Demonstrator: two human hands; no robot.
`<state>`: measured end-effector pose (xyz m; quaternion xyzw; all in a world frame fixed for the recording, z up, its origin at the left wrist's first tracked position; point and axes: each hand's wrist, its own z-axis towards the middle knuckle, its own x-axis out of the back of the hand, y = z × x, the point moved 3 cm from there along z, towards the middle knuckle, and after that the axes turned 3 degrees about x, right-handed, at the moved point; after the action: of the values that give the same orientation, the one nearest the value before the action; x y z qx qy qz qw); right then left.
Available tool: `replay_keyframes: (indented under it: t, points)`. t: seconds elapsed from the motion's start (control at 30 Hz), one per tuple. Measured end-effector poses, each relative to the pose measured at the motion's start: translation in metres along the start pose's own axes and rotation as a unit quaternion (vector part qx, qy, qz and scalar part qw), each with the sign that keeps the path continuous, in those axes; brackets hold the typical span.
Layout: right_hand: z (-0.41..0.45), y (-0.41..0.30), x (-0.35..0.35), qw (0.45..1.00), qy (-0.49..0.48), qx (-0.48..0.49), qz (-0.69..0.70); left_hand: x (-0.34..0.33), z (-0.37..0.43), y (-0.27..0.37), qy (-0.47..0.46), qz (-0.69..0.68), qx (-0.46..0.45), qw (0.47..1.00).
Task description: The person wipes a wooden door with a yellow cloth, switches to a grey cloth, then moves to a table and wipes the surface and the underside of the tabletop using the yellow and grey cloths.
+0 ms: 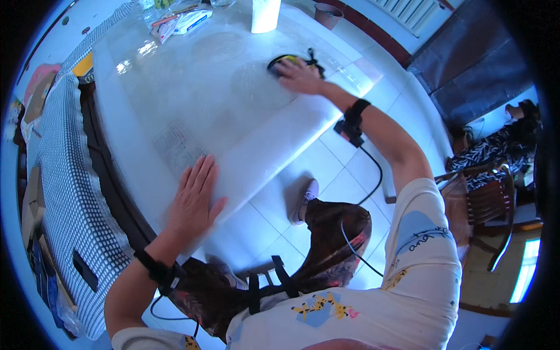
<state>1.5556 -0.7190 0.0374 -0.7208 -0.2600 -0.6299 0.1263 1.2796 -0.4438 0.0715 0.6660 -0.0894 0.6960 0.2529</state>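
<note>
My left hand (194,197) lies flat, palm down, on the near left part of a table with a pale, glossy cover (258,162). Its thumb is spread from the fingers and it holds nothing. Just beyond its fingertips, a printed patch (179,146) shows on the tabletop. Stretched out towards the right edge, my right hand (302,78) grips a dark object with a yellow part (282,60) from above. That hand looks blurred, and its palm and fingers hide much of the object, so I cannot tell exactly what it is.
At the far side stand a white cylindrical container (265,16) and some packets (190,22). A bench with a checked cloth (87,188) runs along the left, bearing a black phone (85,270). A wooden chair (488,205) stands right; cables hang from both wristbands.
</note>
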Motion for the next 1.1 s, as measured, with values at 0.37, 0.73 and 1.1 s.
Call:
replay_keyframes:
  t: [0.37, 0.73, 1.1]
  points:
    - [-0.127, -0.163, 0.021, 0.947, 0.059, 0.290, 0.128, -0.002, -0.007, -0.006, 0.037, -0.011, -0.002, 0.999]
    - [-0.036, 0.089, -0.027, 0.995, 0.033, -0.035, -0.092, 0.005, -0.008, -0.045, -0.061, -0.017, -0.040, 0.997]
    - [0.119, -0.285, 0.061, 0.938, 0.155, 0.309, 0.020, 0.006, -0.014, -0.050, 0.026, -0.035, -0.086, 0.995]
